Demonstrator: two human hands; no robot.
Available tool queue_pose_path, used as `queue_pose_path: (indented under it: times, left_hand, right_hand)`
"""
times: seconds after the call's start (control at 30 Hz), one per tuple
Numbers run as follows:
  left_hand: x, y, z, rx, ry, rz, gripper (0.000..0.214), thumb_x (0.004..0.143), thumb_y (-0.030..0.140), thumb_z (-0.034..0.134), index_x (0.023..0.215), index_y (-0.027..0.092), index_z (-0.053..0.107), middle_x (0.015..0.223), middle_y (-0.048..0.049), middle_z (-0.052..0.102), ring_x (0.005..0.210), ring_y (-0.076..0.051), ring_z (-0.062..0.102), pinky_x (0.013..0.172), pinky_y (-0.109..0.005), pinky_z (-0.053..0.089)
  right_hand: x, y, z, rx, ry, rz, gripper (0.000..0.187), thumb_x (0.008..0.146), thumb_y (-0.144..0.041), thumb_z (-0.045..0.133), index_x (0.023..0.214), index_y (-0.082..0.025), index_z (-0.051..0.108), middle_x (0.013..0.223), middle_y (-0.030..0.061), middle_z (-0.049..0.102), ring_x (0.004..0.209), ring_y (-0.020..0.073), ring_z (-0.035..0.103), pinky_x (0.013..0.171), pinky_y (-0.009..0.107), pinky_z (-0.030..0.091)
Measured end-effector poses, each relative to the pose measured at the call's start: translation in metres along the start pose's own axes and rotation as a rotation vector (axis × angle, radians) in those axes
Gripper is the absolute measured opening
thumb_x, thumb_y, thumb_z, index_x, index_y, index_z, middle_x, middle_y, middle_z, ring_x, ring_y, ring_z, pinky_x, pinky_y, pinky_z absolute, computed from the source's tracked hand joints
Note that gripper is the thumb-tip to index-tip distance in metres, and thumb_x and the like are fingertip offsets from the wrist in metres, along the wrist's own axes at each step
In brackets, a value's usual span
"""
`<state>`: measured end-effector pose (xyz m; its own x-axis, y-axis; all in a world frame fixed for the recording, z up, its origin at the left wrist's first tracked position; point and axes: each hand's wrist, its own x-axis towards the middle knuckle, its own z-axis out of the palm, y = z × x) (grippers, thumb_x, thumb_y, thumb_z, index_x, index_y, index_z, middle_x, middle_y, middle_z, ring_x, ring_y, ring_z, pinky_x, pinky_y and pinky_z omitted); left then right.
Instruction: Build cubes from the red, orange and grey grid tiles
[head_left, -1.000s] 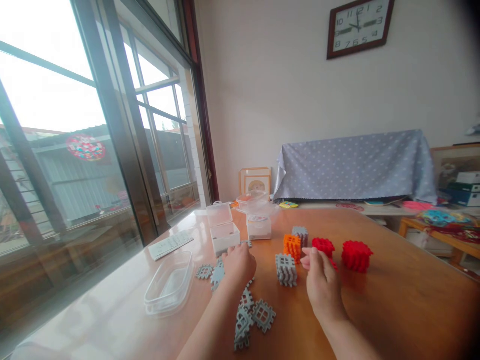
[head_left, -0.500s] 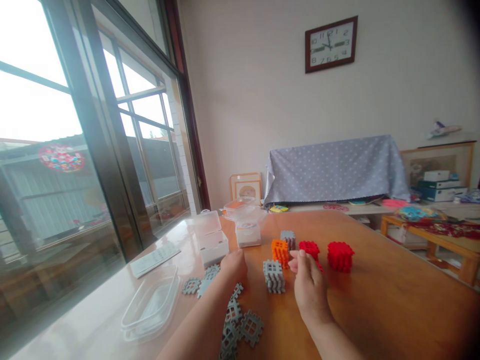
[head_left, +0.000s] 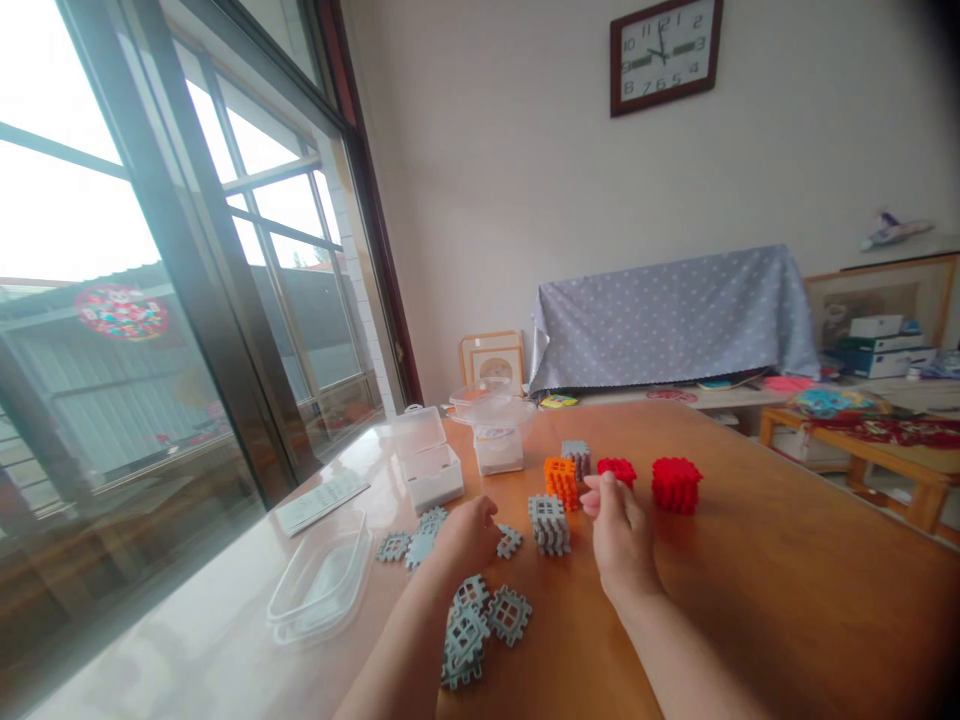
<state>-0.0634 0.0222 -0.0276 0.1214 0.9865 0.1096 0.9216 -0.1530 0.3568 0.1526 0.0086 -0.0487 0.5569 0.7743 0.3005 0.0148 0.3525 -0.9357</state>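
Note:
My left hand [head_left: 466, 537] rests on the wooden table [head_left: 787, 600] with its fingers curled, next to a flat grey grid piece [head_left: 509, 541]; whether it grips anything is hidden. More loose grey grid pieces [head_left: 480, 625] lie by my left forearm, and others [head_left: 411, 546] lie to the hand's left. My right hand [head_left: 619, 527] hovers with fingers drawn together just right of a grey assembled cube [head_left: 549, 523]. Beyond it stand an orange cube [head_left: 562, 481], a second grey cube [head_left: 577, 456] and two red cubes [head_left: 616, 471] [head_left: 676, 484].
A clear plastic lid [head_left: 321, 580] and a paper slip [head_left: 321, 502] lie at the left near the window. Open clear boxes [head_left: 431, 473] [head_left: 496, 440] stand further back. A cloth-covered piece of furniture [head_left: 675, 320] and a low side table [head_left: 862, 440] are behind.
My left hand has drawn back toward me, uncovering a grey grid piece near the grey cube. My right hand stays by the cubes. The view has shifted slightly.

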Motion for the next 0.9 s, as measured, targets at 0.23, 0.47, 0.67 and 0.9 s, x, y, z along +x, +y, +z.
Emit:
queue_pose_path:
  times: [0.23,0.47,0.67,0.9]
  left_hand:
    - [-0.016,0.002,0.005,0.078,-0.073,0.079,0.051,0.07,0.019,0.059,0.121,0.028,0.061,0.125,-0.0074,0.067,0.119,-0.033,0.054,0.098,-0.045,0.038]
    - [-0.013,0.005,0.006,0.157,-0.047,0.084,0.031,0.074,0.026,0.061,0.105,0.028,0.065,0.114,-0.0077,0.068,0.111,-0.032,0.056,0.094,-0.044,0.036]
    - [-0.012,0.005,0.012,0.133,0.006,0.128,0.035,0.072,0.047,0.067,0.103,0.03,0.067,0.111,-0.008,0.067,0.107,-0.034,0.055,0.09,-0.043,0.037]
    - [-0.009,0.002,0.016,0.144,-0.004,0.134,0.025,0.074,0.027,0.059,0.098,0.028,0.066,0.108,-0.007,0.067,0.102,-0.03,0.057,0.085,-0.04,0.037]
  right_hand:
    - [0.002,0.002,0.0,0.004,-0.014,0.05,0.056,0.091,-0.067,0.044,0.094,-0.018,0.071,0.077,0.0053,0.069,0.076,0.0225,0.065,0.069,0.033,0.05]
    - [0.001,0.001,0.002,0.015,-0.006,0.065,0.054,0.089,-0.065,0.048,0.092,-0.017,0.072,0.076,0.0061,0.071,0.075,0.0223,0.065,0.065,0.031,0.049]
    - [0.001,0.002,0.002,0.012,0.001,0.079,0.051,0.088,-0.064,0.05,0.091,-0.018,0.072,0.074,0.0048,0.07,0.074,0.0219,0.066,0.065,0.031,0.048]
    - [0.0,0.002,0.002,0.015,-0.019,0.086,0.049,0.089,-0.062,0.051,0.09,-0.018,0.072,0.074,0.0047,0.07,0.075,0.0217,0.066,0.064,0.03,0.048]
